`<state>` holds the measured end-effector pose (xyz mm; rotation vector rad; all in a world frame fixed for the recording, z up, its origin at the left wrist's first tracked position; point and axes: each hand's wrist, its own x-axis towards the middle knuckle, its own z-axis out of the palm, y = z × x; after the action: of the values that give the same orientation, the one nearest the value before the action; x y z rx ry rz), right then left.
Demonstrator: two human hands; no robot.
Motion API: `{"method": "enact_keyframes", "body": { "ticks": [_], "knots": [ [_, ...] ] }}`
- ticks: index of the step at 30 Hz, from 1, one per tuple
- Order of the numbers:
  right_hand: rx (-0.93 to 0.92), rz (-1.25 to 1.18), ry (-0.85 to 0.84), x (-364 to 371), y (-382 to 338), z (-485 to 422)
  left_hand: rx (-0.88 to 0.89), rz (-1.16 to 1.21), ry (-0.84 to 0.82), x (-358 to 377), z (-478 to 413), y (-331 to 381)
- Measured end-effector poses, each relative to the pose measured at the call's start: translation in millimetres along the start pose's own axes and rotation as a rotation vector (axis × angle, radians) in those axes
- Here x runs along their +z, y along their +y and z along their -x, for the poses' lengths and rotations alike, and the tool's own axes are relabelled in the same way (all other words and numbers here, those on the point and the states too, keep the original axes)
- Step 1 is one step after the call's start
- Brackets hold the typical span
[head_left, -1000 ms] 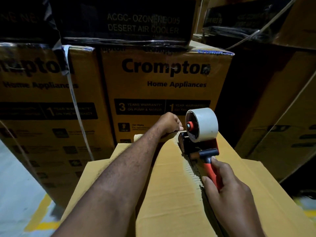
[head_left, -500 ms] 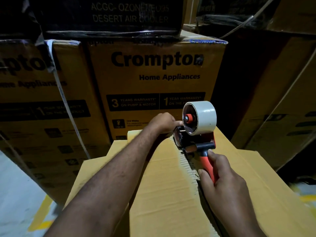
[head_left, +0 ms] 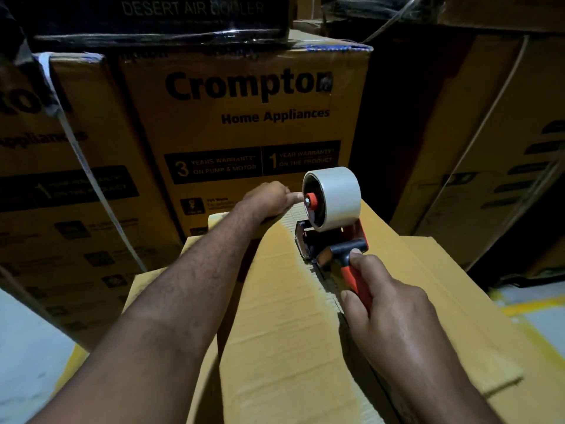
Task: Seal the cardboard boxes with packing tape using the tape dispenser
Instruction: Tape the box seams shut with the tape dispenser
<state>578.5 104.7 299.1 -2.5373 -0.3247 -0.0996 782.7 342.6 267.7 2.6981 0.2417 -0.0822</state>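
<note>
A plain cardboard box lies in front of me with its top flaps closed along a centre seam. My right hand grips the red handle of the tape dispenser, whose white tape roll stands above the seam near the box's far end. A strip of tape runs along the seam toward me. My left hand rests on the far edge of the box, fingers curled over the edge, with one finger pointing at the roll's red hub.
Tall printed Crompton cartons are stacked close behind the box, with more cartons at left and right. A white strap hangs down the left carton. Grey floor with yellow lines shows at both sides.
The dispenser and my right hand have drawn slightly back toward me along the seam. My left hand stays at the box's far edge. The camera has tilted a little.
</note>
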Motion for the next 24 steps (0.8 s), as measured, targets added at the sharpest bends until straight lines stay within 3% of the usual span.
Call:
{"method": "enact_keyframes", "body": {
  "ticks": [6,9,13,24],
  "knots": [
    [0.024,-0.014,0.001,-5,2,15,0.085,-0.178,0.204,10,28,21],
    [0.012,-0.006,-0.001,-4,-1,19,0.202,-0.159,0.108,25,33,23],
    [-0.004,0.004,-0.007,-2,0,23,0.188,-0.291,-0.026,23,36,26],
    [0.026,0.019,-0.024,-18,13,73,0.178,-0.334,-0.026,34,9,13]
  ]
}}
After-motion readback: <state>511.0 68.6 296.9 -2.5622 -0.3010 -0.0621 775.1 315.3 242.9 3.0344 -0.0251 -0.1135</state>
